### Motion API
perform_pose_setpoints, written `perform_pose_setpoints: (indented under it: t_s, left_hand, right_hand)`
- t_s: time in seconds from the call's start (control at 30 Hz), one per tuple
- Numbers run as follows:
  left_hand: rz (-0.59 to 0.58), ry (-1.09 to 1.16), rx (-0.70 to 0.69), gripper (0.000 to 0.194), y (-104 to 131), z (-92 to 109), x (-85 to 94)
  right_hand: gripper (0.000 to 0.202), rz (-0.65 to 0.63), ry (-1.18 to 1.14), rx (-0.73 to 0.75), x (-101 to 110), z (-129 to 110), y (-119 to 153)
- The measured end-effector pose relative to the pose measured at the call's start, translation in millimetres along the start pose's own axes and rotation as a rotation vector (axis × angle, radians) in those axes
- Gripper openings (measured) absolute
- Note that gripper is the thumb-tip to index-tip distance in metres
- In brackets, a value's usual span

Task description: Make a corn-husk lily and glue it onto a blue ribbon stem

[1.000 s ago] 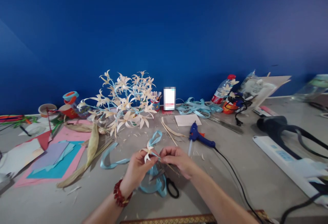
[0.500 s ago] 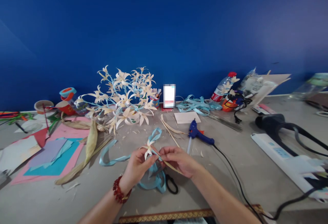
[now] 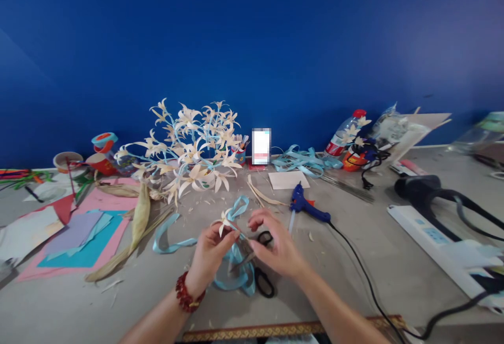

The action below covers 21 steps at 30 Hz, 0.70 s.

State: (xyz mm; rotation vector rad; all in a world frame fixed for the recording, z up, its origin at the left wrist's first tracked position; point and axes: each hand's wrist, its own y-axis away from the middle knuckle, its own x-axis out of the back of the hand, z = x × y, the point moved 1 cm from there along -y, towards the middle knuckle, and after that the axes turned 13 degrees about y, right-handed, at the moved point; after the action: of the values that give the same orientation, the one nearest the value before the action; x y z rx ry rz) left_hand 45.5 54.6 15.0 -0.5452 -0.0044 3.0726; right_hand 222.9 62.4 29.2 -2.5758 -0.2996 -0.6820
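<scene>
My left hand (image 3: 213,252), wearing a red bead bracelet, is closed in a pinch on a small cream artificial flower (image 3: 224,222). The flower's white petals stick up above the fingertips, and its stem points toward my other hand. My right hand (image 3: 275,244) is open just to the right, thumb and fingers apart with nothing visible between them. Below both hands lie black-handled scissors (image 3: 265,283), partly covered by my right hand. A light blue ribbon (image 3: 239,281) loops on the table around the scissors' blades and behind the flower.
A large bunch of cream flowers (image 3: 192,149) stands at the back. Dried corn husks (image 3: 140,217) and coloured paper (image 3: 74,241) lie left. To the right are a blue glue gun (image 3: 303,205) with its cord, a white power strip (image 3: 429,244) and a bottle (image 3: 342,136).
My right hand has opened and no longer pinches the pale husk strip, which is out of sight. My left hand has shifted slightly left and still holds the flower.
</scene>
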Motion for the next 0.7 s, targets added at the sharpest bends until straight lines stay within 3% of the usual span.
perform_pose_setpoints:
  t_s: [0.1, 0.2, 0.7]
  left_hand:
    - [0.043, 0.080, 0.041, 0.018, -0.4, -1.8, -2.1]
    - [0.068, 0.122, 0.036, 0.016, 0.7, -2.1, -3.8]
    - [0.041, 0.123, 0.077, 0.013, 6.1, -1.9, -5.3]
  right_hand:
    - [0.028, 0.115, 0.377, 0.234, -4.5, -10.9, 4.4]
    - [0.025, 0.140, 0.565, 0.325, -11.4, -15.5, 6.0]
    - [0.010, 0.210, 0.645, 0.404, -10.9, -11.4, 8.7]
